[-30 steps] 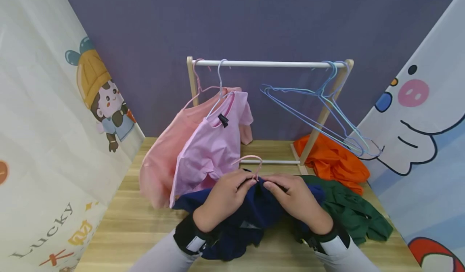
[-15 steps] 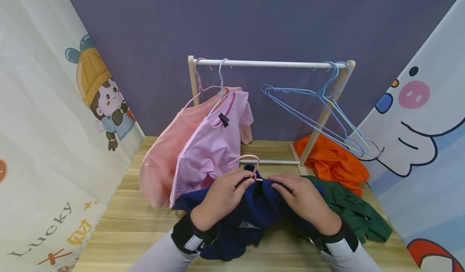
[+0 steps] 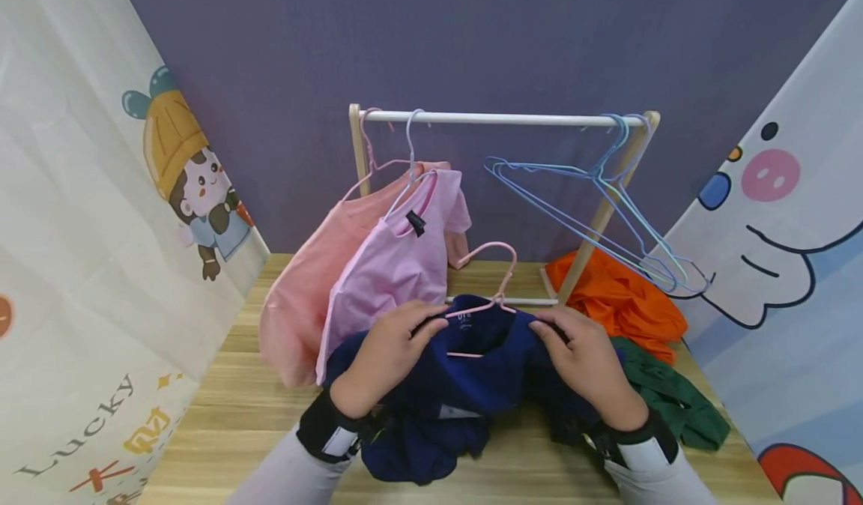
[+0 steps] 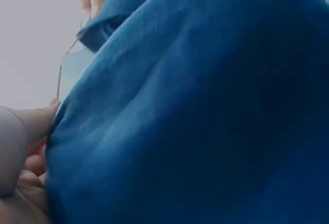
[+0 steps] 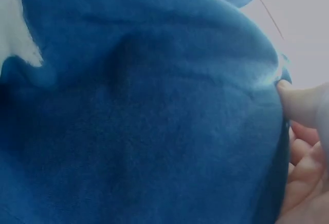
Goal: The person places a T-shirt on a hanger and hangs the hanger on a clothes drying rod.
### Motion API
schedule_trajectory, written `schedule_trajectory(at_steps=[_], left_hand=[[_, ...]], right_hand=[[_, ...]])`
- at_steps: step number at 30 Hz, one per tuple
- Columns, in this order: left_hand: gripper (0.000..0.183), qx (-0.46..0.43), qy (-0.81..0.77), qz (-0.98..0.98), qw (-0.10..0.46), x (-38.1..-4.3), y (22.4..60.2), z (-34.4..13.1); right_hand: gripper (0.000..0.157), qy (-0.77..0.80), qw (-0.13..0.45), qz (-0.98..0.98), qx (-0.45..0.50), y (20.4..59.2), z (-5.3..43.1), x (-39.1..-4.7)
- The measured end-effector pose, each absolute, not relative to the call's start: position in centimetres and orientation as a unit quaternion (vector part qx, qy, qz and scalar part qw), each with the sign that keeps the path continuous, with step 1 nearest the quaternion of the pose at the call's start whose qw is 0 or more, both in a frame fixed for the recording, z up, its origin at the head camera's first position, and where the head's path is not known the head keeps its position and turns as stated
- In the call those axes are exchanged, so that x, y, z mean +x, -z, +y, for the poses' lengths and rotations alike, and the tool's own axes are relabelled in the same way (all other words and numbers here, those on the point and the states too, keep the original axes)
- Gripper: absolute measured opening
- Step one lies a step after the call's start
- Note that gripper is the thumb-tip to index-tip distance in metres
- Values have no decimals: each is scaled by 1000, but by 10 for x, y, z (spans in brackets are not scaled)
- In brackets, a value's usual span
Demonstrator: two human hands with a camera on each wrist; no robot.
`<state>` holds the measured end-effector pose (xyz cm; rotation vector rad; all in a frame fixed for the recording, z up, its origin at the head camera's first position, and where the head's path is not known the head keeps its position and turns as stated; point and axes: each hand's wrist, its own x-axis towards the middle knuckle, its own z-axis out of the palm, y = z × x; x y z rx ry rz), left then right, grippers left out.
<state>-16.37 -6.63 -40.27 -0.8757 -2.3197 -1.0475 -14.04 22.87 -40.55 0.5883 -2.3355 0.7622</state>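
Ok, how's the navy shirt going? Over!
Left hand, right hand: both gripping navy shirt, either side of neck. Pink hanger inside, hook poking out. Green cloth nearby, seemingly not blocking.

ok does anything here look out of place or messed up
Two things, mildly. The bare hangers bunch at the right end of the rack, overlapping at a slant. Near that end, the orange garment and green garment lie crumpled on the table rather than hung. No spill or damage shows.

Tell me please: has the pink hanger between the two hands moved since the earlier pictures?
Yes. In the head view, the pink hanger has moved up and to the right, judged against the white lower bar.
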Motion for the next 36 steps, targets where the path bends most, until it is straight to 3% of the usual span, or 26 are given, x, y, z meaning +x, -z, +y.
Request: schedule_trajectory(at_steps=[9,24,36], left_hand=[[17,-331,325,-864,193,-170,407,-85],[6,-335,299,-861,239,-174,411,-101],[6,-340,308,-854,246,-180,425,-97]], right_hand=[[25,-286,306,-885,205,402,242,-139],[29,-271,288,-897,200,405,271,-132],[24,-285,194,-914,213,421,287,-121]])
